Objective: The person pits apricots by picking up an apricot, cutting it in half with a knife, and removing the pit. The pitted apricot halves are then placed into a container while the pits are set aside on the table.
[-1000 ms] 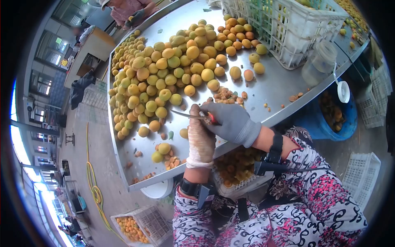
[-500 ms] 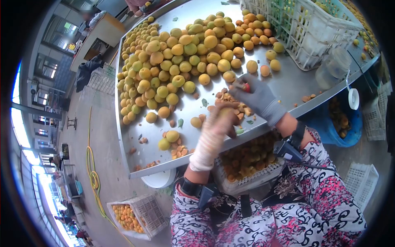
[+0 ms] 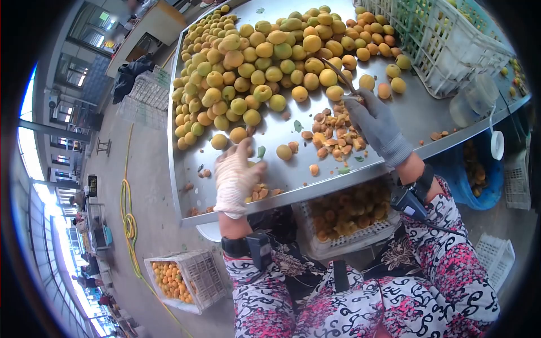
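My right hand (image 3: 378, 125), in a grey glove, is closed round a knife (image 3: 340, 74) whose thin, curved, dark blade points up and left over the apricots; its handle is mostly hidden. Beside that hand lies a pile of apricot pieces and pits (image 3: 338, 135) on the metal table. My left hand (image 3: 235, 176), in a whitish glove, is low at the table's left front. Its fingers and thumb curl about an apricot (image 3: 251, 164), mostly covered by the glove. Cut scraps (image 3: 260, 193) lie just right of it. A single apricot (image 3: 284, 152) rests between the hands.
A large heap of whole apricots (image 3: 253, 67) covers the far side of the metal table (image 3: 293, 176). White crates (image 3: 451, 50) and a plastic jar (image 3: 473, 101) stand at right. Below are a crate of cut fruit (image 3: 349, 211), a blue tub (image 3: 479, 180) and another apricot crate (image 3: 208, 276).
My left hand has moved left, away from the right hand, to the apricots near the table's left front. My right hand has turned so the knife blade shows. The view has shifted slightly.
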The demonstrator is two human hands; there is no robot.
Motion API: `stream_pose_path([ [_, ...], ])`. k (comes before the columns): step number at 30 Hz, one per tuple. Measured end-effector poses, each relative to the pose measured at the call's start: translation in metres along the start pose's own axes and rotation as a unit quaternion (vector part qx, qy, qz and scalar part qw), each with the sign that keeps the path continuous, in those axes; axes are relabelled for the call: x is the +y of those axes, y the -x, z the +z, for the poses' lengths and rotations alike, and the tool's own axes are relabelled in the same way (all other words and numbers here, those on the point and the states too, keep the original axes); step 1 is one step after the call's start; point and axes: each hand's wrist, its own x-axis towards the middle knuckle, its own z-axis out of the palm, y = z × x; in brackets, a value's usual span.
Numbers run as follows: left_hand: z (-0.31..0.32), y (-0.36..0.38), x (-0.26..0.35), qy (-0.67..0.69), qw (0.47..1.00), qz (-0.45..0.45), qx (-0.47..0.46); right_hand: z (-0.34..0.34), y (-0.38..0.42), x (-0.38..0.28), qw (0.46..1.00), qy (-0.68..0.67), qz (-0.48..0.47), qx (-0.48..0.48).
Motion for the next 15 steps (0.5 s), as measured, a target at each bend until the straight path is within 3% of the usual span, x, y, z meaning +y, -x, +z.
stream_pose_path([
  [1, -0.007, 0.003, -0.002, -0.078, 0.994, -0.056, -0.055, 0.001, 0.001, 0.0, 1.0, 0.0, 0.0, 0.0],
  [4, 0.015, 0.0, -0.017, -0.126, 0.984, -0.048, -0.112, 0.003, 0.0, -0.002, 1.0, -0.008, 0.007, -0.014],
  [8, 0.024, -0.011, -0.021, -0.13, 0.984, -0.053, -0.112, 0.006, 0.001, 0.0, 0.999, -0.042, 0.019, -0.025],
  [9, 0.028, -0.014, -0.028, 0.051, 0.987, -0.102, -0.116, 0.006, 0.002, 0.0, 0.996, -0.077, 0.019, -0.036],
  [10, 0.032, -0.018, -0.035, 0.231, 0.955, -0.145, -0.118, 0.008, 0.003, 0.001, 0.996, -0.082, -0.004, -0.034],
  [11, -0.002, -0.003, 0.009, 0.47, 0.845, -0.217, -0.131, 0.009, 0.003, 0.0, 0.996, -0.082, -0.007, -0.028],
  [13, 0.007, -0.005, 0.016, 0.633, 0.773, -0.011, -0.036, 0.011, 0.004, -0.003, 0.998, -0.048, 0.034, -0.036],
  [15, 0.005, -0.008, 0.045, 0.796, 0.594, 0.058, -0.096, 0.017, 0.011, -0.009, 0.98, -0.167, 0.086, -0.063],
])
